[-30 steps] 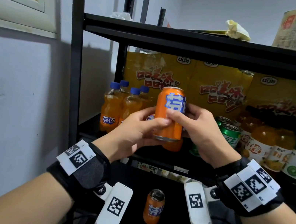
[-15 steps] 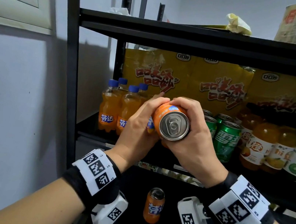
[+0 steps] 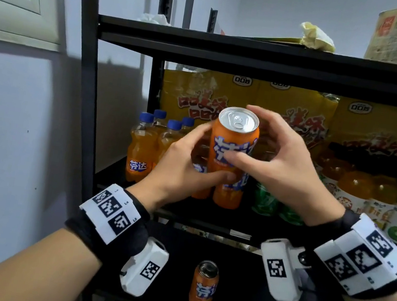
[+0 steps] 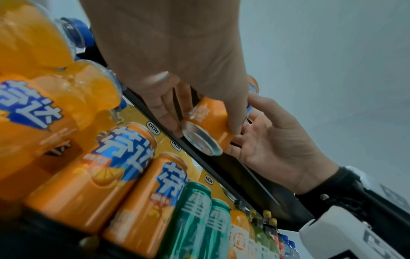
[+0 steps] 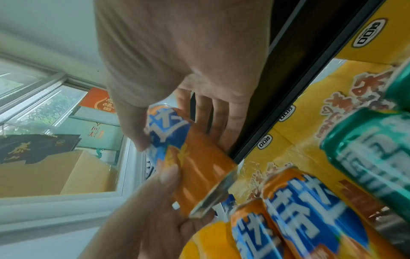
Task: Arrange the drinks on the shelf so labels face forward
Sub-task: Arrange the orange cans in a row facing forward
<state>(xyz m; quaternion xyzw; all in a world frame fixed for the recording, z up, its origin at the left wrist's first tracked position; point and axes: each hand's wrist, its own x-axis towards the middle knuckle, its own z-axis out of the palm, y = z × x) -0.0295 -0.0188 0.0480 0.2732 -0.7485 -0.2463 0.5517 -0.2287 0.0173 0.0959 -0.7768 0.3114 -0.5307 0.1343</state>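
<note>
I hold an orange soda can (image 3: 234, 140) in both hands in front of the middle shelf, nearly upright, its blue and white label and silver top towards me. My left hand (image 3: 184, 169) grips its lower part, thumb across the base. My right hand (image 3: 276, 162) grips it from the right, thumb on the label and fingers behind the rim. The left wrist view shows the can (image 4: 208, 122) from below, between both hands. Behind it on the shelf stand two more orange cans (image 4: 106, 171), green cans (image 4: 193, 219) and orange bottles (image 3: 140, 151) with blue caps.
A further orange can (image 3: 204, 285) stands on the lower shelf between my wrists. Yellow packs (image 3: 302, 114) line the back of the middle shelf, and juice bottles (image 3: 354, 193) fill its right side. The upper shelf board (image 3: 259, 53) hangs close above. The black upright post (image 3: 83, 80) stands at left.
The can was upright a second ago, then tipped with its top towards me. Now it is raised and nearly upright again, label facing me. Both hands have shifted their grip on it.
</note>
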